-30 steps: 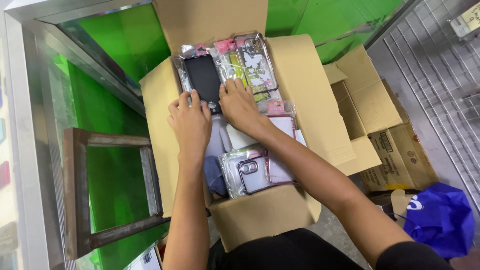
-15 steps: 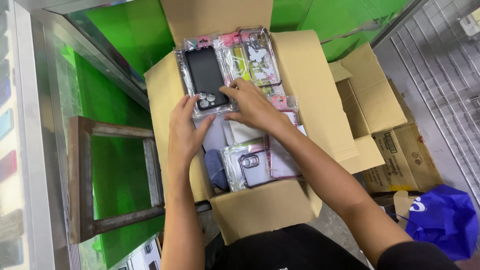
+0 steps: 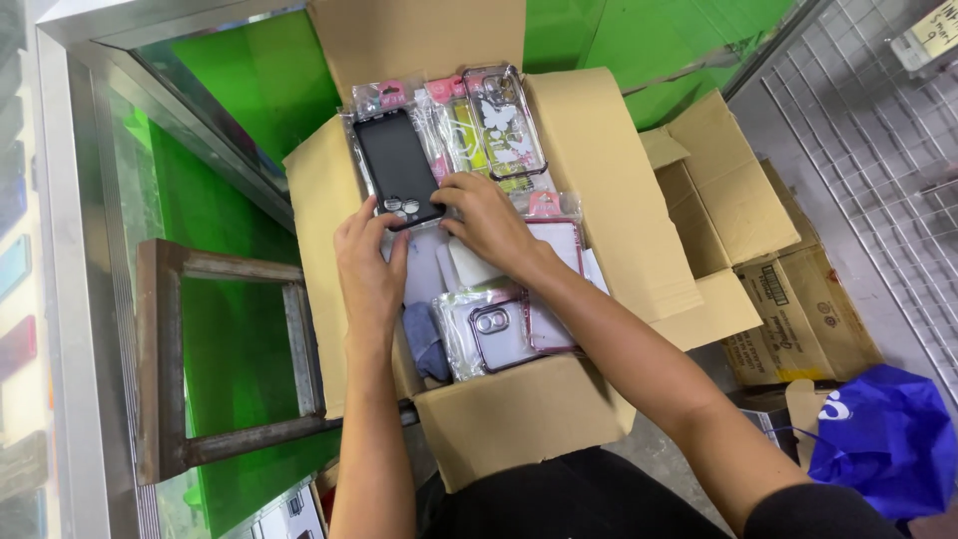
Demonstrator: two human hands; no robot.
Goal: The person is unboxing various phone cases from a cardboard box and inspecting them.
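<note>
I see my left hand (image 3: 367, 262) and right hand (image 3: 486, 218) both gripping the lower edge of a black phone case (image 3: 397, 168) in clear wrapping. It lies inside an open cardboard box (image 3: 609, 180), beside a butterfly-print case (image 3: 505, 122) and a purple case (image 3: 499, 334).

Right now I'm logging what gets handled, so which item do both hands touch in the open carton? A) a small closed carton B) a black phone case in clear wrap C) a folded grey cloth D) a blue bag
B: the left hand and right hand both rest on the lower end of the black phone case in the open carton.
</note>
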